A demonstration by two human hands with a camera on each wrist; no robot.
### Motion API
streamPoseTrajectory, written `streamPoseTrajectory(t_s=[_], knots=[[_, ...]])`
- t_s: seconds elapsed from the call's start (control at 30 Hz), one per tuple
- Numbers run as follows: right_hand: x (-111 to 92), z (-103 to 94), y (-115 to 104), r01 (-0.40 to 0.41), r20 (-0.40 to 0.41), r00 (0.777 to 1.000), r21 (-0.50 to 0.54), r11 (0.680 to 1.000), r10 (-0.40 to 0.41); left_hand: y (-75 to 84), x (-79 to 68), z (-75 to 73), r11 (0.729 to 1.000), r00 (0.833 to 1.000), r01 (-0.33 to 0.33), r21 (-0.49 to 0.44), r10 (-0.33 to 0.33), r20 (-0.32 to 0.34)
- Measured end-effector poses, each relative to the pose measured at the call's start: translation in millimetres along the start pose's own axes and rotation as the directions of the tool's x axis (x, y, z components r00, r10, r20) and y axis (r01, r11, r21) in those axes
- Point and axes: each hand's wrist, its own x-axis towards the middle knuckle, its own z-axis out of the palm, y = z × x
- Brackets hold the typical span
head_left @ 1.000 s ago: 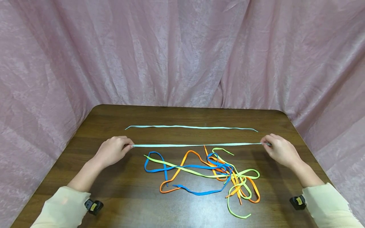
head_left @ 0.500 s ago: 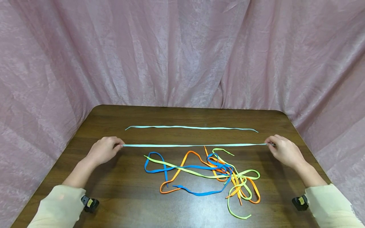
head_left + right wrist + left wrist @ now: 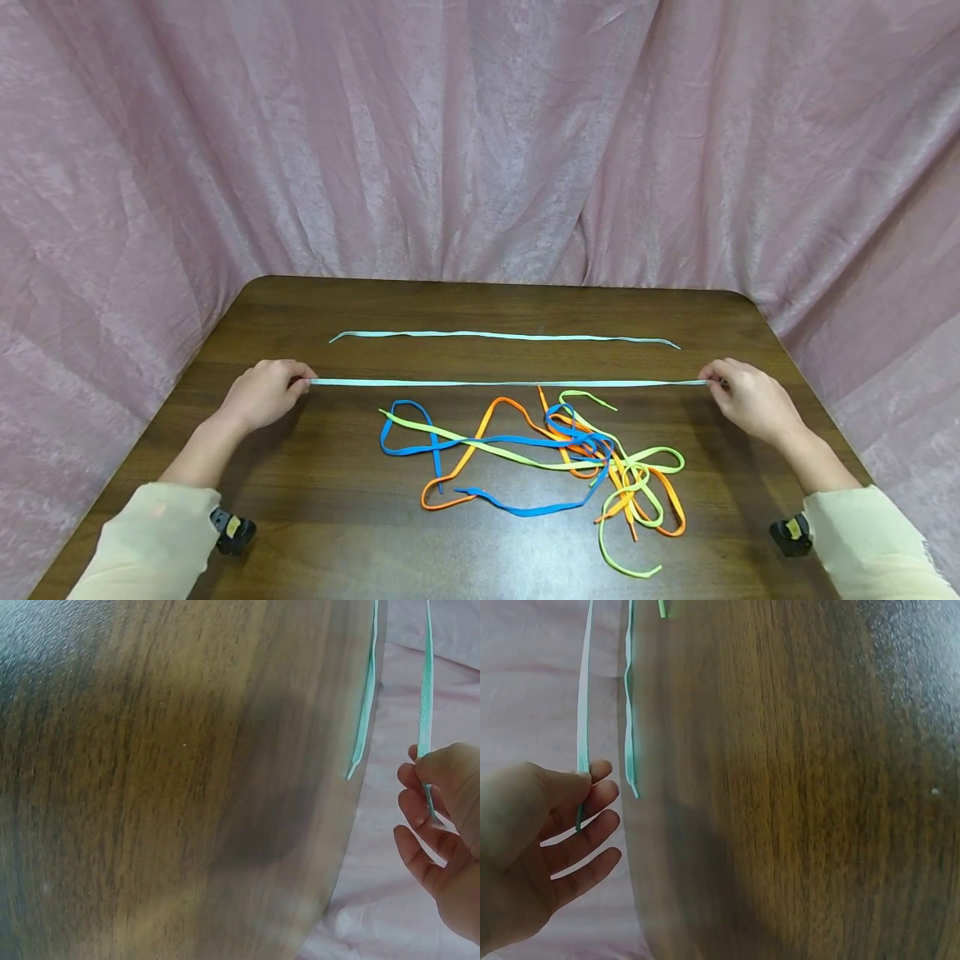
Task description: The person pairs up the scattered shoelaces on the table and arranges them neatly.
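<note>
A mint-green shoelace [image 3: 420, 383] is stretched straight between the two hands, above the table. My left hand [image 3: 264, 393] pinches one end between thumb and forefinger; in the left wrist view the lace's tip [image 3: 579, 817] pokes out below the thumb. The other end is pinched by my right hand [image 3: 752, 400], and its tip [image 3: 430, 802] shows past the fingers in the right wrist view. Behind the held lace, a second mint-green shoelace [image 3: 480, 334] lies nearly straight across the table, with both ends bent slightly toward me.
Nearer to me on the brown wooden table [image 3: 337, 533] lies a loose tangle of blue [image 3: 536, 509], orange [image 3: 498, 402] and yellow-green [image 3: 517, 456] shoelaces. Pink curtains [image 3: 450, 142] hang around the table's far side and flanks.
My left hand has moved left and my right hand slightly right, so more of the mint-green shoelace shows, pulled straight between them. The other laces have stayed in place.
</note>
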Motion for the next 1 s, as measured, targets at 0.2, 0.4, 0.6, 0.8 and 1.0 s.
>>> streamPoseTrajectory(t_s=[0.2,0.4,0.6,0.8,1.0], knots=[[-1.3,1.5,1.4,-0.012,0.024,1.000,0.005,1.000,0.011,-1.5,1.4,-0.4,1.000,1.000,0.008,0.005,-0.008,-0.017],[-1.4,6.2,5.7,-0.011,0.007,1.000,-0.002,1.000,0.011,-6.3,6.8,2.7,0.999,0.999,0.036,0.018,-0.035,-0.035],[1.1,10.7,9.3,-0.014,-0.018,1.000,0.001,1.000,0.014,-12.5,15.3,5.5,0.998,0.997,0.063,0.017,-0.062,-0.046],[9.9,16.5,13.2,-0.024,0.009,1.000,0.007,1.000,0.024,-14.5,25.1,6.7,0.995,0.993,0.102,0.013,-0.101,-0.054],[21.7,22.2,18.2,-0.066,0.020,0.998,0.042,0.997,0.065,-14.4,36.0,8.9,0.988,0.987,0.153,0.006,-0.153,-0.059]])
